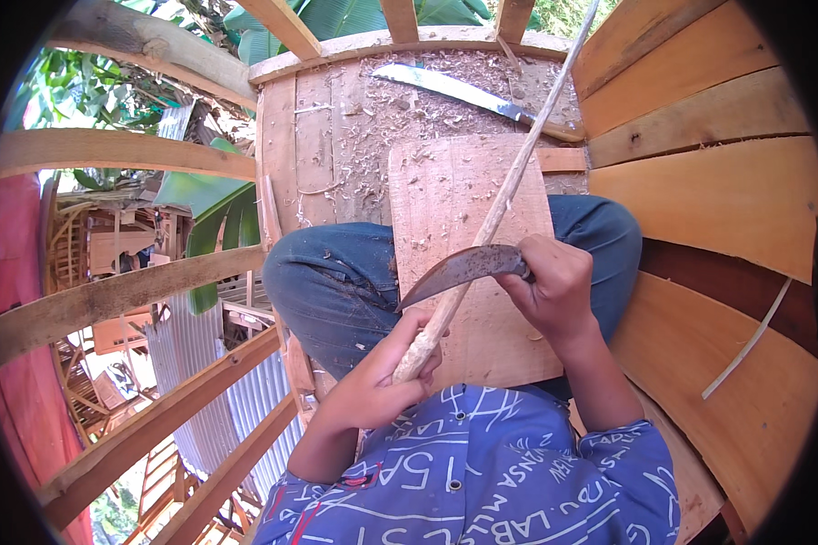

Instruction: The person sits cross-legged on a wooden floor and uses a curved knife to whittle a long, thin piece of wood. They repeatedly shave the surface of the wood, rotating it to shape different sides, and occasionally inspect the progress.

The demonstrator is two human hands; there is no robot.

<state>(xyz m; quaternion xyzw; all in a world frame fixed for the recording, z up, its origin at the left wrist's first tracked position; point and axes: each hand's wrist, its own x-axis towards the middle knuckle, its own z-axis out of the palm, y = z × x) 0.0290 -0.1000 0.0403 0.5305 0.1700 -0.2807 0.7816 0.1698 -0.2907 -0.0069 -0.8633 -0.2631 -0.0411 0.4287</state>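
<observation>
A long, thin wooden stick (493,216) runs from my lap up to the far right. Its thick, pale lower end is gripped by my left hand (395,368), fingers wrapped round it. My right hand (554,280) is closed on the handle of a curved knife (454,270), and most of the handle is hidden in my fist. The dark blade lies across the stick just above my left hand, its tip pointing left. Under both, a flat wooden board (468,341) rests over my crossed legs, with a few shavings on it.
A machete (454,88) with a wooden handle lies on the plank floor (314,136) among many shavings. Wooden rails (127,283) line the left side, with gaps onto metal roofing below. A plank wall (700,191) stands close on the right, with a thin strip (745,350) leaning there.
</observation>
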